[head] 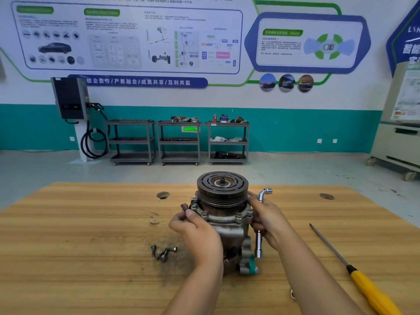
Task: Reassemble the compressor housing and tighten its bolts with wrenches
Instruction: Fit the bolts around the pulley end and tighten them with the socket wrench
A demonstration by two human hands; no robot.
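The compressor [223, 214] stands pulley-up on the counter [91, 223]. My left hand [197, 233] pinches a bolt [184, 207] at its left flange; my right hand [269, 217] grips a socket wrench [259, 244] against its right side. I should thread the bolt straight by hand first.

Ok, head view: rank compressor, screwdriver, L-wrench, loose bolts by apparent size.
1. compressor, bulkiest
2. screwdriver, longer but thin and nearer the camera, so unsure against 1
3. L-wrench, partly hidden by the right hand
4. loose bolts
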